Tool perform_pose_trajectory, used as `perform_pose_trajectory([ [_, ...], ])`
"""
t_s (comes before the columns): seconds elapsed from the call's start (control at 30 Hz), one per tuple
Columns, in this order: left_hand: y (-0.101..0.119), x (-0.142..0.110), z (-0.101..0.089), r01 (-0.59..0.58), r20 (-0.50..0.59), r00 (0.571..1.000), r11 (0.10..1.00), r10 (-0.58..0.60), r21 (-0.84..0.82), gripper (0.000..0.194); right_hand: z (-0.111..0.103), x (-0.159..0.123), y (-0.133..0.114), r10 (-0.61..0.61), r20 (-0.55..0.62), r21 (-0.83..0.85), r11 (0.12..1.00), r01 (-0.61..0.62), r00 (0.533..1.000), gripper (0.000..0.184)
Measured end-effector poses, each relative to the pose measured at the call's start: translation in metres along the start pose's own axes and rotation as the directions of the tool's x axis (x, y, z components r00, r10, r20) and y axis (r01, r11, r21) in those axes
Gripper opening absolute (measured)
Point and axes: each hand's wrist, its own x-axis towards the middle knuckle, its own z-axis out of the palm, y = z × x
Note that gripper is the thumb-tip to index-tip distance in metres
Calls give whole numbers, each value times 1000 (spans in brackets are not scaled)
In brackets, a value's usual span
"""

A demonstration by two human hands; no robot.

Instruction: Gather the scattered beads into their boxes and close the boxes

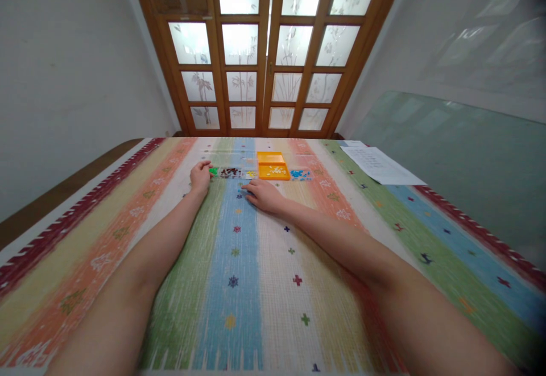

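Both my arms reach far across a table covered with a striped, colourful cloth [239, 285]. My left hand [200, 176] rests by the left end of a clear compartment box [239, 172] that holds green, dark and blue small pieces; its fingers are curled at the box's edge. My right hand [261, 193] lies flat on the cloth just in front of the box, fingers stretched toward it, holding nothing. An orange tray [273, 171] with small pale pieces sits in the middle of the row, with its orange lid [269, 157] behind it.
A white printed sheet [379, 165] lies at the far right of the table. Wooden glazed doors [268, 52] stand behind the table's far edge. A glass panel [460, 154] leans along the right wall. A white wall is on the left.
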Motion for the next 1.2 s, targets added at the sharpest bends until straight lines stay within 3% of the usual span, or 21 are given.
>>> perform_pose_trajectory([
  [0.17,3,-6,2,-217,90,975,954,202,208,34,14,27,-3,49,-1,-88,995,-49,999,21],
  [0.3,14,-19,3,-435,230,897,844,377,315,32,19,32,-3,71,-15,-100,992,-72,997,16],
  [0.43,24,-32,7,-532,378,832,779,407,332,32,14,23,4,60,-42,-100,993,-64,997,16],
  [0.53,26,-39,10,-578,442,793,748,420,327,31,1,7,24,113,-135,-57,991,-122,984,14],
  [0.63,26,-47,15,-624,516,744,717,425,309,32,-16,-15,57,263,-278,13,963,-270,924,14],
  [0.77,27,-57,21,-676,649,657,680,383,283,30,-32,-46,104,471,-455,88,868,-489,756,15],
  [0.87,28,-64,24,-701,724,597,664,346,261,29,-35,-61,125,578,-487,116,786,-607,655,13],
  [0.93,30,-68,26,-711,752,568,659,334,245,29,-35,-66,129,606,-481,127,763,-634,633,12],
  [1.0,34,-73,29,-724,776,536,653,331,222,28,-34,-66,127,597,-457,129,778,-615,660,12],
  [1.2,54,-96,48,-779,878,400,602,262,175,29,-24,-55,107,402,-336,55,911,-409,852,15],
])
